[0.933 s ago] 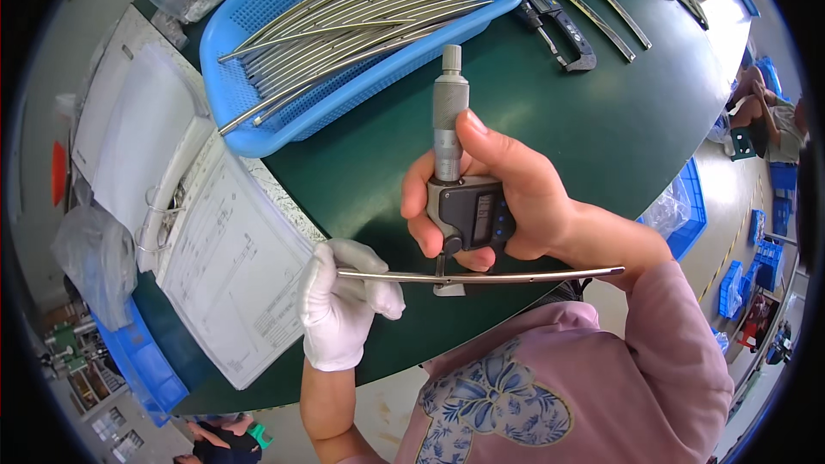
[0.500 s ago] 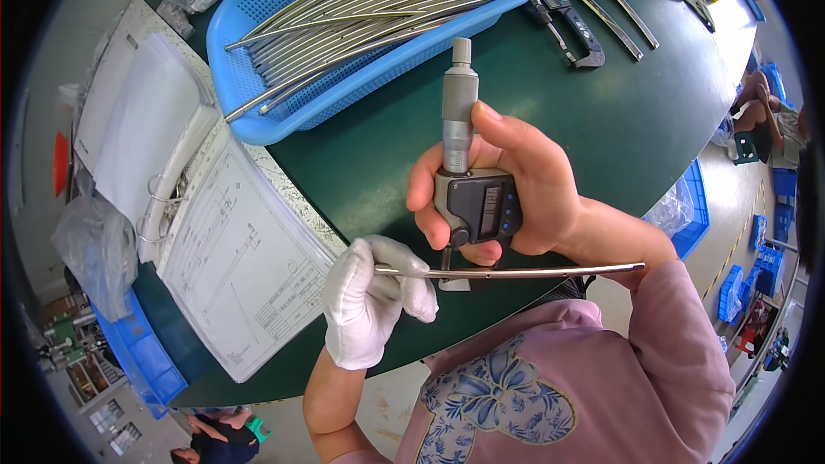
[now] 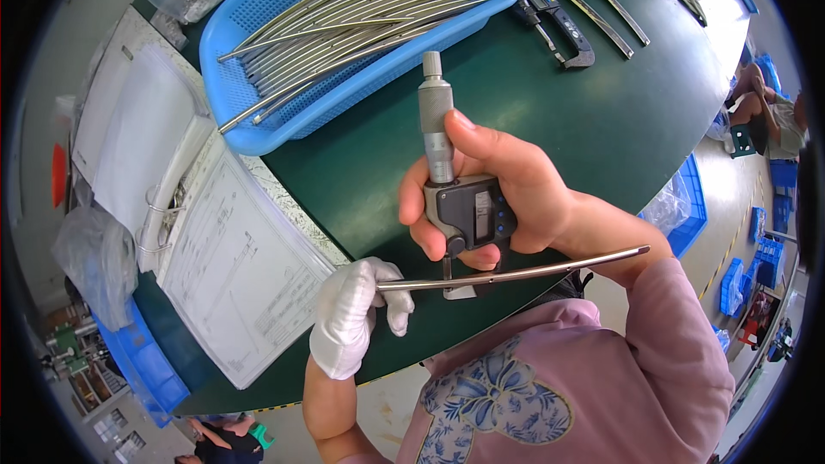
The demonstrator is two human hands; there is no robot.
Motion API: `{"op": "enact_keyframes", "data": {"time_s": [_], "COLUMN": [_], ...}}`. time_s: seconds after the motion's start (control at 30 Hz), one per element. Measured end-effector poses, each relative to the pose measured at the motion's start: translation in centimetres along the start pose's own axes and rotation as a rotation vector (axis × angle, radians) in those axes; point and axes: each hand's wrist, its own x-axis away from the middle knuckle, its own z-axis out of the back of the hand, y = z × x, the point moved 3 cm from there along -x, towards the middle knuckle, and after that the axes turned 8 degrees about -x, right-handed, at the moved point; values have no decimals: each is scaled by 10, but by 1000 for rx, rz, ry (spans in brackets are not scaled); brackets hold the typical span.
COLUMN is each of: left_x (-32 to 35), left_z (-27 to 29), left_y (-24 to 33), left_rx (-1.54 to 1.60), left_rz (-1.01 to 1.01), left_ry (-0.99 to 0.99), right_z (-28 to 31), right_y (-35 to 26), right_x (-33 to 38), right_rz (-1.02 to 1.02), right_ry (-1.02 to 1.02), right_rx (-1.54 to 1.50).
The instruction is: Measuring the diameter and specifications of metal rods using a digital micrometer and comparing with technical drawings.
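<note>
The gloved left hand (image 3: 352,314) pinches one end of a thin curved metal rod (image 3: 516,272), held level above the green table (image 3: 601,120) edge. The bare right hand (image 3: 507,193) grips a digital micrometer (image 3: 455,198) upright, its lower end on the rod. Left lies an open binder (image 3: 215,249); beyond, a blue basket (image 3: 258,133) holds more rods (image 3: 361,17).

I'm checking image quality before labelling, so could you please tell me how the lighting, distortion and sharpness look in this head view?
Head view: even, bright light with soft shadows; mild glare on the curved metal rods in the blue basket; strong fisheye bending of the green table edge, dark corners; the right hand, micrometer, held rod and gloved left hand are sharp; far floor at the rim looks small and soft.
</note>
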Motion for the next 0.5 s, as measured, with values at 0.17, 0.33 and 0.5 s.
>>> {"op": "enact_keyframes", "data": {"time_s": [0.17,0.33,0.5], "left_x": [2,0,-1], "left_z": [-7,-13,-14], "left_y": [-3,-2,-5], "left_rx": [107,28,49], "left_rz": [54,31,40], "left_ry": [29,-57,-94], "right_z": [0,-1,2], "right_y": [0,2,4], "right_x": [1,0,-2], "right_rz": [-10,-34,14], "right_ry": [14,15,-15], "right_rx": [-37,-81,-44]}}
